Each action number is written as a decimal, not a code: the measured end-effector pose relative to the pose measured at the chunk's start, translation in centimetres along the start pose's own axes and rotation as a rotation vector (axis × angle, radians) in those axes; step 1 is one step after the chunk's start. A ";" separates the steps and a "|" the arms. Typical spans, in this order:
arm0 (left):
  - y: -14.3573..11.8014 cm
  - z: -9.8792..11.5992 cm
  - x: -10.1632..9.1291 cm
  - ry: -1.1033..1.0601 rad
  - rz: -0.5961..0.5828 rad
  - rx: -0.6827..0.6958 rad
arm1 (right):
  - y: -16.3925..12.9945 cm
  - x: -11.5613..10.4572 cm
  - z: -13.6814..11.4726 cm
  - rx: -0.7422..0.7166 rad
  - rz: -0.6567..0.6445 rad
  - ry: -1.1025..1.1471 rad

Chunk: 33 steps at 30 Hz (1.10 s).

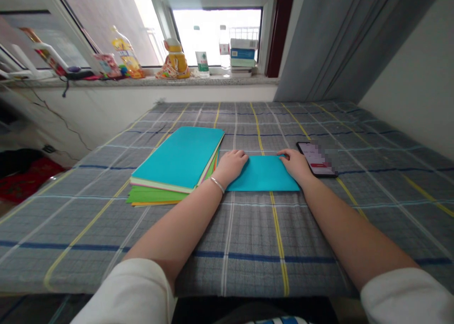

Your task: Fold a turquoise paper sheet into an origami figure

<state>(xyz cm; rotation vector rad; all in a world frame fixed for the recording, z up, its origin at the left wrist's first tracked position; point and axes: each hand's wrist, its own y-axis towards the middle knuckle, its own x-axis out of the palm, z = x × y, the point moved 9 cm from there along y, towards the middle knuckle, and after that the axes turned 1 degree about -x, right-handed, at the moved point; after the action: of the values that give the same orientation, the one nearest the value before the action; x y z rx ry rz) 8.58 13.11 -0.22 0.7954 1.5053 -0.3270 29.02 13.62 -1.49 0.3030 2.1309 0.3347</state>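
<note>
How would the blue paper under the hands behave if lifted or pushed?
The blue paper would likely be light, since its front edge looks thin. Lying flat, it probably won't roll; wide and thin, it might bend.

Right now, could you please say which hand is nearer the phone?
Right: the right hand is just left of the phone, at the blue sheet; the left hand is farther left, at the sheet's left end.
</note>
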 end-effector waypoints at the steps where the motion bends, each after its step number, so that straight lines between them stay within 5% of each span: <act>1: 0.1 0.4 0.3 -0.001 -0.021 0.050 | 0.0 0.0 0.0 -0.003 -0.002 -0.002; 7: -0.8 1.0 0.6 -0.038 -0.061 0.151 | 0.0 -0.1 -0.2 -0.014 -0.012 -0.002; 11: -2.6 0.3 0.4 -0.058 -0.091 0.102 | 0.0 -0.1 -0.3 -0.010 -0.018 -0.005; 25: -5.4 -1.6 0.2 -0.151 -0.475 0.165 | -0.1 0.1 0.1 0.000 -0.011 0.015; 33: -5.1 -1.9 -0.1 -0.204 -0.444 0.158 | 0.0 0.0 -0.1 0.014 -0.015 0.014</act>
<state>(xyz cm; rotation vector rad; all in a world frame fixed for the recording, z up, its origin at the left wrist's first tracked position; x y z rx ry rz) 3.77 10.68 -1.28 0.5238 1.4641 -0.8420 28.97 13.58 -1.44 0.2931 2.1488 0.3142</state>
